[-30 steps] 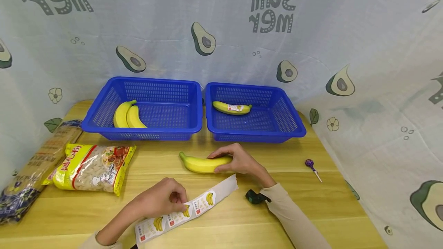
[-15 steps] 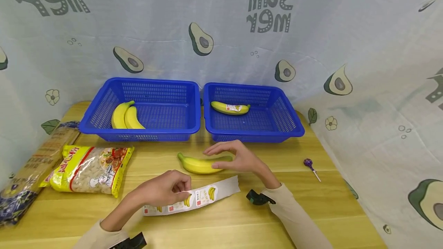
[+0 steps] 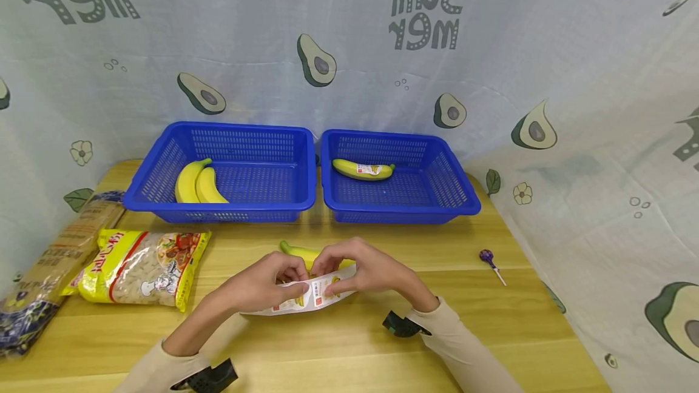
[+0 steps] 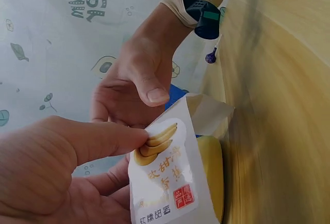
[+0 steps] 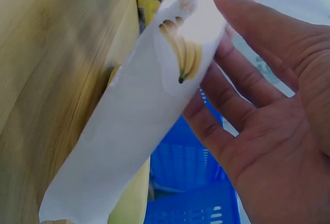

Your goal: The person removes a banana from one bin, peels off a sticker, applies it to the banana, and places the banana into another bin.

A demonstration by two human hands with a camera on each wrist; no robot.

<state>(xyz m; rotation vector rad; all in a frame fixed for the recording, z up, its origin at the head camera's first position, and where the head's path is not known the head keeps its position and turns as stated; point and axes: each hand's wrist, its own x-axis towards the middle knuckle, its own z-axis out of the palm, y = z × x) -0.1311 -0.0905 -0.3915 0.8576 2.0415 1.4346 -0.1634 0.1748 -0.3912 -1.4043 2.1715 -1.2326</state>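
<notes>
A strip of banana stickers (image 3: 318, 296) is lifted over the table between both hands. My left hand (image 3: 259, 287) pinches it, the thumb lying across a printed banana in the left wrist view, where the strip (image 4: 172, 182) fills the front. My right hand (image 3: 374, 268) is at the strip's other part, thumb on the near side and fingers behind. In the right wrist view the blank tail of the strip (image 5: 124, 131) hangs down past the right hand (image 5: 273, 115). Behind the hands a yellow banana (image 3: 299, 251) lies on the table, partly hidden.
Two blue baskets stand at the back: the left basket (image 3: 218, 206) holds two bananas (image 3: 189, 182), the right basket (image 3: 404, 217) one banana with a sticker (image 3: 363, 170). Left are a yellow food bag (image 3: 144, 268) and a long brown packet (image 3: 60, 265). A purple lollipop (image 3: 486, 256) lies right.
My right hand has let go of the banana and come left and nearer, onto the sticker strip. My left hand has raised the strip from the table.
</notes>
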